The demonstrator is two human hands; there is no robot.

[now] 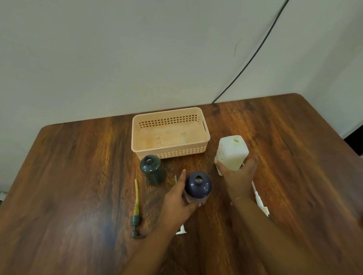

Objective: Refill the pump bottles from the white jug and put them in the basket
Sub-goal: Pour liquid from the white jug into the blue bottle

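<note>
My left hand is wrapped around a dark purple bottle that stands upright with its mouth uncovered. To its right, my right hand grips the lower part of the white jug, which stands upright with its cap off. A dark green bottle, also without its pump, stands left of the purple one. Behind them sits the peach basket, with nothing inside.
A green pump head with a yellowish tube lies on the wooden table at the left. A white pump lies under my right forearm, and another white pump piece shows beneath my left wrist. A black cable runs down the wall.
</note>
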